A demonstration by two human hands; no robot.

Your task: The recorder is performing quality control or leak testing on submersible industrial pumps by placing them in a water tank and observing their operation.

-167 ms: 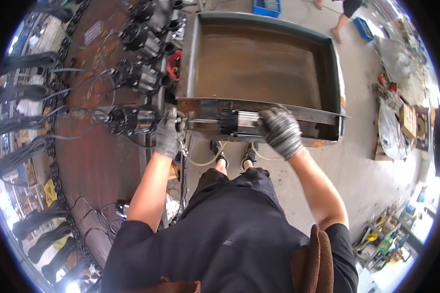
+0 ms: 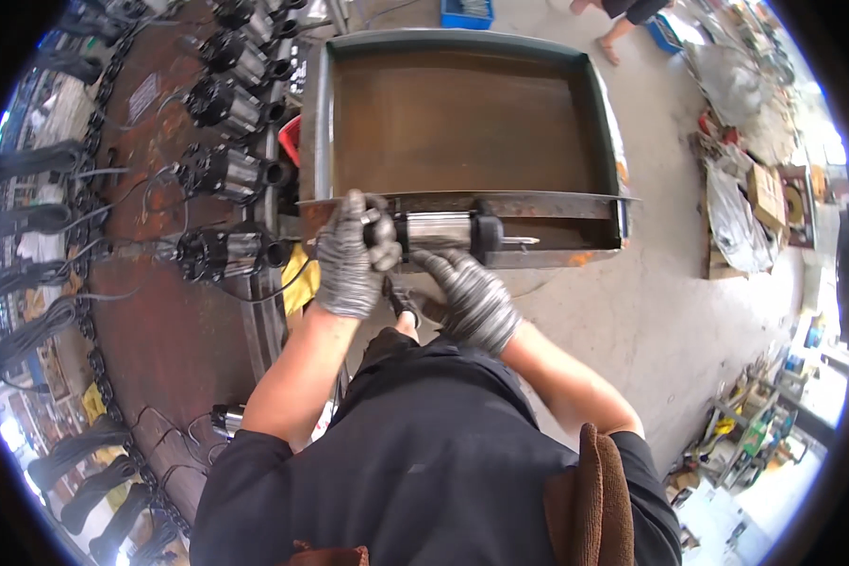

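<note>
The tray [image 2: 324, 123] sits at twelve o'clock; over its near edge, the motor [image 2: 439, 228], likely heavy, rigid, slick, best held both ends. My left hand [image 2: 351, 262] clasps its nine-o'clock end; my right hand [image 2: 469, 297] meets its six-o'clock side, grip unclear.

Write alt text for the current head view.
A person's gloved left hand grips one end of a silver-and-black cylindrical motor, gloved right hand at its near side, over the near end of a rectangular metal tank. Similar motors line a rust-stained bench at left.
</note>
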